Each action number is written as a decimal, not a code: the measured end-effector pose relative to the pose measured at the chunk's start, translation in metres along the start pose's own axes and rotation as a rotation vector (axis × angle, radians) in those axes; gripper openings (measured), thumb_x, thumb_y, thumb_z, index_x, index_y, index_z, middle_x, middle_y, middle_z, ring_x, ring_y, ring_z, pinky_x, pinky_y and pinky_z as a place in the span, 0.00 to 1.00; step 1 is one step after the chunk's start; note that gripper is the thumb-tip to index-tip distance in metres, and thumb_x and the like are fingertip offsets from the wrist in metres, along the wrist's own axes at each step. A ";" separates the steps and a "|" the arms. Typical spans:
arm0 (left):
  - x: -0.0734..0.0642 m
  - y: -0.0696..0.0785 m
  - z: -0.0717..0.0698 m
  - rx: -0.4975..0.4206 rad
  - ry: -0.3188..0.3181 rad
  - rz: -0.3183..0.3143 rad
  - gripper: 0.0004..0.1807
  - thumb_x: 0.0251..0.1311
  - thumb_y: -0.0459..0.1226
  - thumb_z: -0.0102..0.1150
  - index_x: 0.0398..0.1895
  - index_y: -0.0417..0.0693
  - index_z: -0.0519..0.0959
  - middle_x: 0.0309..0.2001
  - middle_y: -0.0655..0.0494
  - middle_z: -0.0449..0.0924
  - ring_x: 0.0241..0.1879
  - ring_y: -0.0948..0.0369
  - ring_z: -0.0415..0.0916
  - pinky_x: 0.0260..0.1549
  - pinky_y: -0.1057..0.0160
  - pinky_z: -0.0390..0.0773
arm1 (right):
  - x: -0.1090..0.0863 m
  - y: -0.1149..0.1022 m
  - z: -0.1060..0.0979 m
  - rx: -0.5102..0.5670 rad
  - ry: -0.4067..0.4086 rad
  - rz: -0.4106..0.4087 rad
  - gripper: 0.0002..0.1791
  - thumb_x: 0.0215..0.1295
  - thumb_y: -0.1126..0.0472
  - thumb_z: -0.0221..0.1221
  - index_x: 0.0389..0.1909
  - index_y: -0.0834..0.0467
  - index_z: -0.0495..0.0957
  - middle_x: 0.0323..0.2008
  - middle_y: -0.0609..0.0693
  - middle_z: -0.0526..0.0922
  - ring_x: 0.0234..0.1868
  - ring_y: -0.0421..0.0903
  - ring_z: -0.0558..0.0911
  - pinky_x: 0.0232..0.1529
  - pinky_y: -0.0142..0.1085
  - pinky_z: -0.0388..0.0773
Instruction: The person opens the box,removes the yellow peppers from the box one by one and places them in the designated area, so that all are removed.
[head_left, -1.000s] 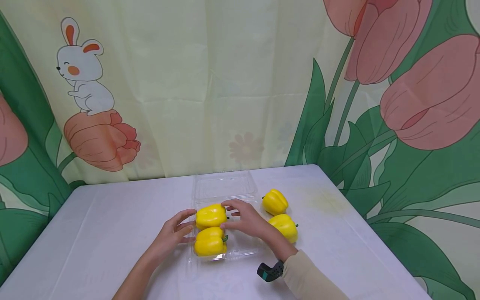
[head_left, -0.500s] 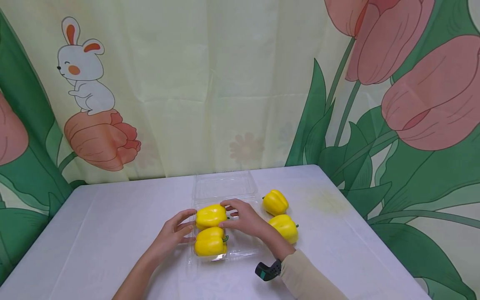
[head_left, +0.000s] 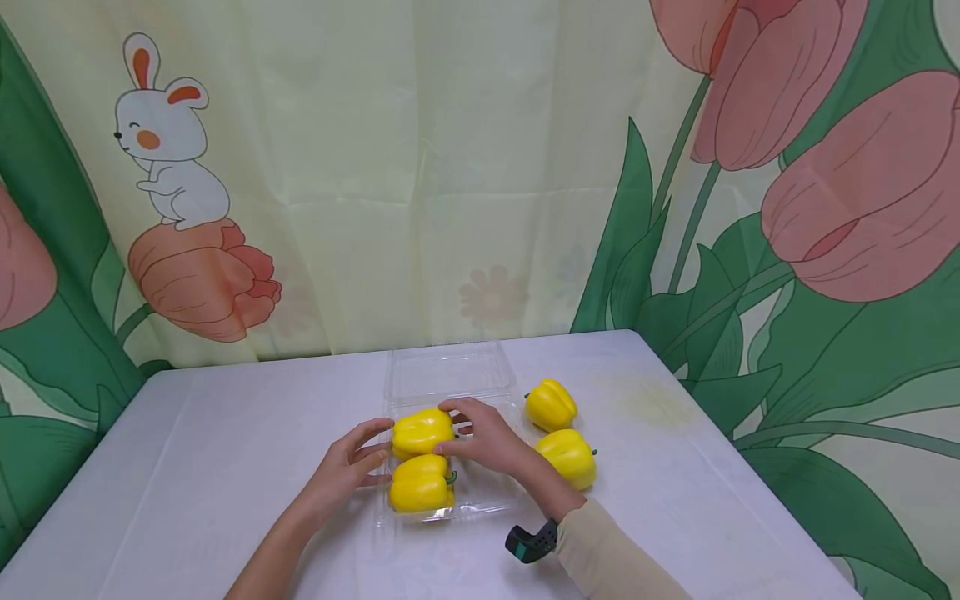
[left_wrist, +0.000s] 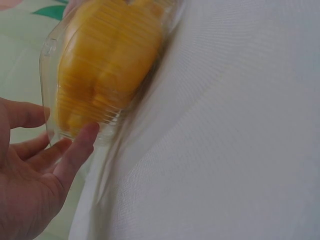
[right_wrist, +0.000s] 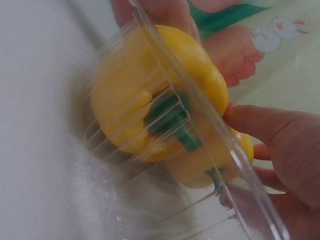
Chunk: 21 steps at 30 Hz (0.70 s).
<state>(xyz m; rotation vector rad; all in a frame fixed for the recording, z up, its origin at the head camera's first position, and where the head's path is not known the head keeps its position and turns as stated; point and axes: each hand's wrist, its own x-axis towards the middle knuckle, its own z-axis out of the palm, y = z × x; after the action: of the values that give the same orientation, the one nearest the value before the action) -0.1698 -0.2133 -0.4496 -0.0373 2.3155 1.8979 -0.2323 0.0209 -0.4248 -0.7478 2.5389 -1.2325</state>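
Two yellow bell peppers lie side by side in the left part of a clear plastic clamshell box (head_left: 487, 500), the far bell pepper (head_left: 422, 433) behind the near bell pepper (head_left: 420, 485). My right hand (head_left: 483, 437) holds the far pepper's stem end, forefinger behind and thumb in front. In the right wrist view the thumb touches the yellow skin above the box rim. My left hand (head_left: 348, 462) rests against the box's left wall with its fingers spread. The left wrist view shows a fingertip (left_wrist: 90, 132) at the ribbed plastic, with a pepper (left_wrist: 107, 55) behind it.
Two more yellow bell peppers stand right of the box, one farther back (head_left: 551, 405) and one partly behind my right forearm (head_left: 567, 458). The box's lid (head_left: 450, 372) lies open toward the curtain (head_left: 360, 167). A white cloth covers the table (head_left: 225, 467).
My right hand has shifted slightly left, nearer the far pepper. My left hand, the box and the peppers show hardly any movement.
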 end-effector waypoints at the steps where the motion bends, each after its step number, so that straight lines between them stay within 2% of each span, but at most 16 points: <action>1: 0.000 0.000 0.000 -0.002 -0.001 0.001 0.28 0.67 0.35 0.53 0.70 0.50 0.63 0.73 0.47 0.59 0.66 0.45 0.68 0.45 0.55 0.85 | 0.000 0.000 0.001 0.001 0.002 0.003 0.33 0.57 0.49 0.68 0.63 0.51 0.70 0.61 0.49 0.74 0.57 0.49 0.77 0.57 0.43 0.80; 12: -0.001 0.001 0.001 0.007 0.000 0.001 0.28 0.67 0.34 0.53 0.69 0.51 0.63 0.73 0.47 0.59 0.66 0.45 0.68 0.45 0.56 0.85 | 0.001 0.000 0.007 0.043 0.026 0.047 0.35 0.57 0.48 0.68 0.64 0.50 0.68 0.64 0.50 0.70 0.58 0.51 0.78 0.54 0.42 0.82; 21: -0.001 0.000 0.000 0.002 0.001 0.001 0.27 0.67 0.35 0.53 0.69 0.52 0.64 0.72 0.47 0.60 0.66 0.46 0.68 0.45 0.56 0.85 | 0.000 -0.002 0.007 0.035 0.038 0.026 0.33 0.57 0.49 0.68 0.62 0.50 0.69 0.62 0.49 0.72 0.56 0.51 0.78 0.51 0.40 0.83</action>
<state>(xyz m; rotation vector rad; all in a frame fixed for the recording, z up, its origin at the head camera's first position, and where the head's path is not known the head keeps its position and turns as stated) -0.1686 -0.2130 -0.4492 -0.0368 2.3191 1.8964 -0.2287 0.0150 -0.4275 -0.6879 2.5421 -1.2908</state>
